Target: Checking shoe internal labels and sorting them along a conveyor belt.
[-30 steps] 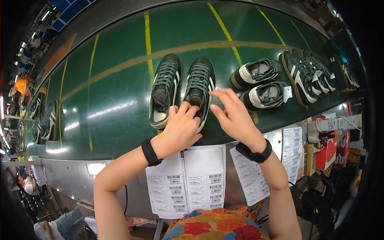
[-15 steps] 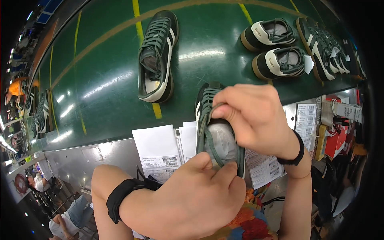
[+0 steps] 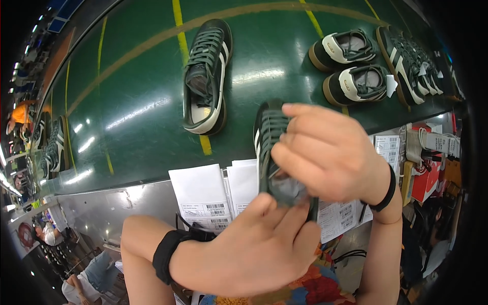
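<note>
The left hand [image 3: 249, 249] clasps the heel end of the shoe [image 3: 268, 127], fingers curled at its collar. The shoe lies between both hands, toe pointing away from the person, at the near edge of the green table [image 3: 137, 137]. The right hand [image 3: 328, 155] bends over the laces and opening; whether it pinches anything, I cannot tell. White stripes mark the shoe's dark left side, green laces cross its top, and pale stuffing shows inside.
</note>
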The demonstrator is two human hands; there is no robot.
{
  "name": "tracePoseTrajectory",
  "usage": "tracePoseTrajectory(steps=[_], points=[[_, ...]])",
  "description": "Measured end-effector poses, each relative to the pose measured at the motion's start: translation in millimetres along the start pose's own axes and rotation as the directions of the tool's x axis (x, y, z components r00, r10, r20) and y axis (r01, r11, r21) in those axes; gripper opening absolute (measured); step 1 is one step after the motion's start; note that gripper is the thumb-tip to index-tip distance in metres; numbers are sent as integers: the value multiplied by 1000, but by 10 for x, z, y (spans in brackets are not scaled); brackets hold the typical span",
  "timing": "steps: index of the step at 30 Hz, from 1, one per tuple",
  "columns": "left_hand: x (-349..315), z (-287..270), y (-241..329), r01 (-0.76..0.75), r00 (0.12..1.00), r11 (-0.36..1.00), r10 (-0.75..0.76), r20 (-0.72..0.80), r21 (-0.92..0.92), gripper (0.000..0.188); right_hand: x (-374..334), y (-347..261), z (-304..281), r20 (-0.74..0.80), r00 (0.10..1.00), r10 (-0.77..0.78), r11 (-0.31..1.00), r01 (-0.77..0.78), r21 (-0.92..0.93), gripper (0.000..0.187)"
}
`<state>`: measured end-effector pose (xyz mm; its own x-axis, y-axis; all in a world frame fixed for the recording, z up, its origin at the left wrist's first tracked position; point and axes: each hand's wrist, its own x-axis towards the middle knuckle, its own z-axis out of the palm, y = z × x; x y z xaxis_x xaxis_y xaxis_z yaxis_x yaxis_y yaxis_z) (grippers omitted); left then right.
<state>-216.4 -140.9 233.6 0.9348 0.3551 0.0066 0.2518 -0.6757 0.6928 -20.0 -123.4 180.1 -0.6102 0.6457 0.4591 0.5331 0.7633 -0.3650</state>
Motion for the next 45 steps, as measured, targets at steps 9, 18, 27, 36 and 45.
tracePoseTrajectory(steps=[9, 18, 27, 36, 45], points=[[-212, -49, -1640, 280, 949, 769, -132, -286, 574, 45, 76, 1013, 192, -378, 862, 338, 884, -428, -186, 10], [-31, 49, -899, 146, 989, 963, -138, -52, 226, 30, 299, 192, 816, -242, 849, 469, 883, -451, 129, 35], [-170, -212, -37, 58, 988, 993, -43, 149, -102, 37, 120, -71, 353, -2, 877, 480, 797, -435, 419, 6], [-200, -222, -52, 97, 984, 984, -72, 165, -148, 37, 165, 119, 484, 253, 737, 627, 430, -598, 677, 14], [-237, -215, 66, 228, 963, 956, -250, 104, 184, 37, 25, -140, 304, -234, 831, 505, 842, -413, 348, 21]])
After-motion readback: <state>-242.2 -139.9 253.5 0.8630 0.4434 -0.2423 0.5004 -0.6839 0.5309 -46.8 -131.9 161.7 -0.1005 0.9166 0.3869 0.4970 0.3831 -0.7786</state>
